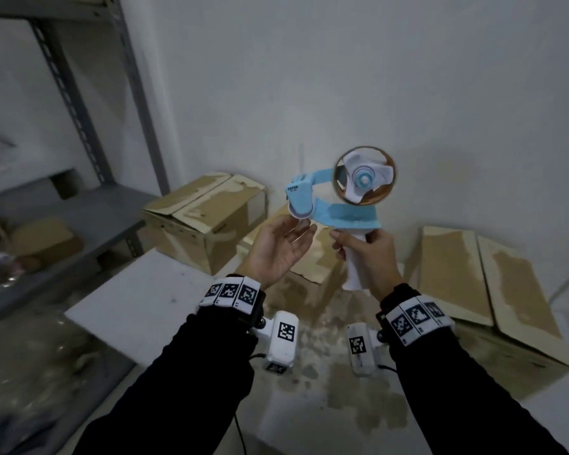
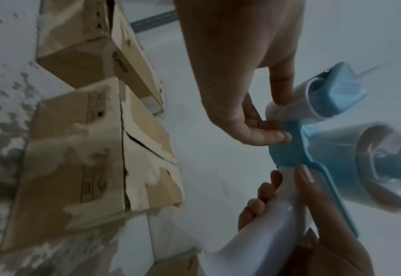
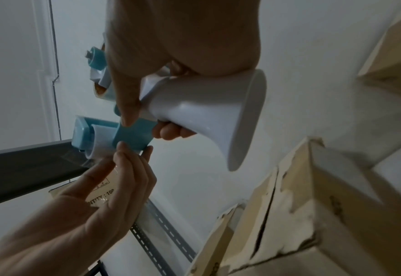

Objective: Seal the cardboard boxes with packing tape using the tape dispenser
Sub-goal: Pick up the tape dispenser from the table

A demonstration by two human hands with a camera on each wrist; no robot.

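Right hand (image 1: 372, 257) is wrapped around the white handle of the tape dispenser (image 1: 334, 195), holding it up in the air in front of the wall, well above the cardboard boxes (image 1: 207, 218). Left hand (image 1: 278, 249) is up at the blue roller end, fingers fairly straight, fingertips (image 2: 274, 137) touching the blue frame just by the roller. Looks to me like the tape end is being fished out before any sealing starts, since the nearest box (image 1: 493, 290) has its flaps closed but I can't see fresh tape on the seam.

If that's the step, my advice: keep the handle steady, peel the tape tip off the roller with a thumb-and-finger pinch, and stay clear of the serrated blade (image 2: 328, 70) at the nose. Pull out just enough to overhang the box edge.

The head view shows the whole layout, the tape roll (image 1: 365, 175) and three boxes, but hides the fingertip contact. The left wrist view shows that contact and the blade teeth. The right wrist view shows the grip on the flared handle (image 3: 206, 114) and a clear strip of tape (image 3: 76, 156) hanging loose below the roller.
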